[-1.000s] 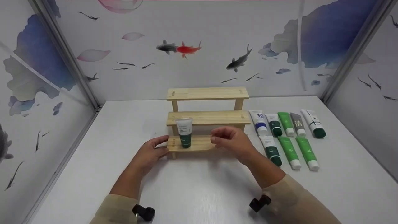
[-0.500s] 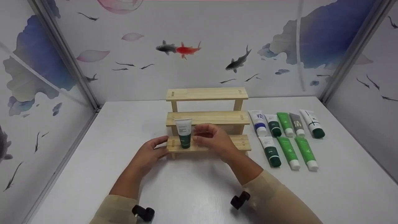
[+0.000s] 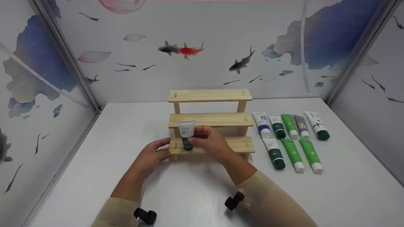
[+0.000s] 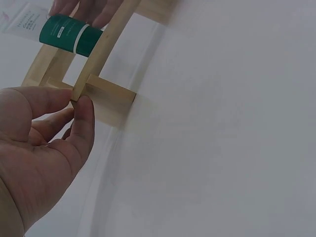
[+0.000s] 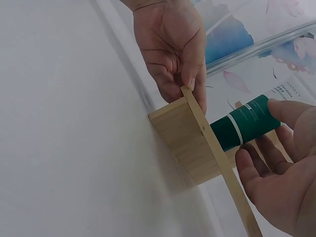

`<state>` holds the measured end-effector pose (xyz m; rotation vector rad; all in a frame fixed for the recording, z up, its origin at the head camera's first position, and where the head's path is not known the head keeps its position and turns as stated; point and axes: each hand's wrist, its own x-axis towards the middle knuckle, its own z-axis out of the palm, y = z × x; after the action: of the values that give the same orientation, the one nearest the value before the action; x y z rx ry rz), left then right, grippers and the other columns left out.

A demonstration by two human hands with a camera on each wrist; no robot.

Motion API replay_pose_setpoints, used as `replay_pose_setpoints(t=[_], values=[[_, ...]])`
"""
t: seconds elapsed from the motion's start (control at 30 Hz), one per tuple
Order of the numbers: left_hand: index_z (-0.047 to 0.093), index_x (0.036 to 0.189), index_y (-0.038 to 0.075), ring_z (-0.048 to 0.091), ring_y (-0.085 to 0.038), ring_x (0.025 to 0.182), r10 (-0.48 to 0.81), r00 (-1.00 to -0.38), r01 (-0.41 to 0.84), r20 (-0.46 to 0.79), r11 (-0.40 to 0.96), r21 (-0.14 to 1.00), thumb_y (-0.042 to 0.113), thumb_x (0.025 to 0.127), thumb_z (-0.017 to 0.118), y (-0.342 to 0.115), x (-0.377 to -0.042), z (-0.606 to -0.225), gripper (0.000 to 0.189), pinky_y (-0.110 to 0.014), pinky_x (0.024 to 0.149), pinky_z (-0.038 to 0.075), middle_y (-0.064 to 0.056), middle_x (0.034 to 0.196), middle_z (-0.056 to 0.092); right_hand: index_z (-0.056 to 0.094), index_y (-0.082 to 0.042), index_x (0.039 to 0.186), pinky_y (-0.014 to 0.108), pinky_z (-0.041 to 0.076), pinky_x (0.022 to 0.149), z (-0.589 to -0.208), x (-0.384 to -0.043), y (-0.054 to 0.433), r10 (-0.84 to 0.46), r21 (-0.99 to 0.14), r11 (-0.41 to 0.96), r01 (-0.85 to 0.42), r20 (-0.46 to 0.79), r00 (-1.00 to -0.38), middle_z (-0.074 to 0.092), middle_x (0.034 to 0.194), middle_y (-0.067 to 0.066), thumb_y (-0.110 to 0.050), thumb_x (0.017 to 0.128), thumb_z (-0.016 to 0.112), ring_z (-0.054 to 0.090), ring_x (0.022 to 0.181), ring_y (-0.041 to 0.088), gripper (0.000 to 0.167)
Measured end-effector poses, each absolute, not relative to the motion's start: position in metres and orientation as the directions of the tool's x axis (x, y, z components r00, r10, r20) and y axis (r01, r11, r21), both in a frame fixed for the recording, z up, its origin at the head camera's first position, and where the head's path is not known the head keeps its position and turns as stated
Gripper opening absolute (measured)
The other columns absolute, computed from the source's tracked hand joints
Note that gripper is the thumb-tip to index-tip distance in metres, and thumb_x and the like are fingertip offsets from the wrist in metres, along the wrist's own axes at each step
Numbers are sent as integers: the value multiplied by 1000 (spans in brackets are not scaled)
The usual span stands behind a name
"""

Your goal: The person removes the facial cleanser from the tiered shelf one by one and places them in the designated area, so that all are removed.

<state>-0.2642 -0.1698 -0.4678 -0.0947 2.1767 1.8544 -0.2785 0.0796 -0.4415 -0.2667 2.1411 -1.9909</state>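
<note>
A three-tier wooden display rack [image 3: 235, 144] stands on the white table. On its lowest step, near the left end, a white and dark-green squeeze tube [image 3: 186, 128] stands upright on its cap. My right hand [image 3: 210, 142] holds this tube from the right, with the thumb on its front and the other fingers behind it. In the right wrist view the green part of the tube [image 5: 254, 117] shows between thumb and fingers. My left hand [image 3: 152, 155] pinches the left end of the lowest board between thumb and fingers, as the left wrist view shows at the board's corner [image 4: 79, 91].
Right of the rack several tubes lie flat in two rows. Among them are a white and blue tube [image 3: 261, 123], a grey tube [image 3: 301, 125], green tubes [image 3: 293, 154] and white and dark-green tubes [image 3: 274, 153]. Printed panels [image 3: 208, 25] enclose the table at the back and sides.
My right hand has moved left along the lowest step to the standing tube and now grips it. The tube leans or shifts very slightly left. My left hand has stayed on the board's end.
</note>
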Motion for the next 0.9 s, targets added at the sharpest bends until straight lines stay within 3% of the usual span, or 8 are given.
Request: replay_pose_setpoints(t=[0.57, 0.9], values=[[56, 155, 14, 66, -23, 134, 142, -955, -235, -261, 176, 956, 5, 103, 62, -172, -266, -468, 53, -43, 119, 51, -9, 163, 52, 71, -12, 133, 35, 61, 103, -450, -280, 79, -263, -998, 63, -11, -6, -965, 71, 135, 9, -14, 98, 78, 68, 124, 23, 36], [55, 156, 16, 66, -23, 135, 138, -956, -232, -258, 179, 956, 9, 103, 64, -170, -264, -469, 55, -45, 119, 51, -8, 167, 46, 70, -11, 136, 36, 62, 102, -450, -277, 87, -261, -1000, 14, -21, 17, -965, 71, 135, 10, -12, 99, 76, 68, 123, 24, 37]])
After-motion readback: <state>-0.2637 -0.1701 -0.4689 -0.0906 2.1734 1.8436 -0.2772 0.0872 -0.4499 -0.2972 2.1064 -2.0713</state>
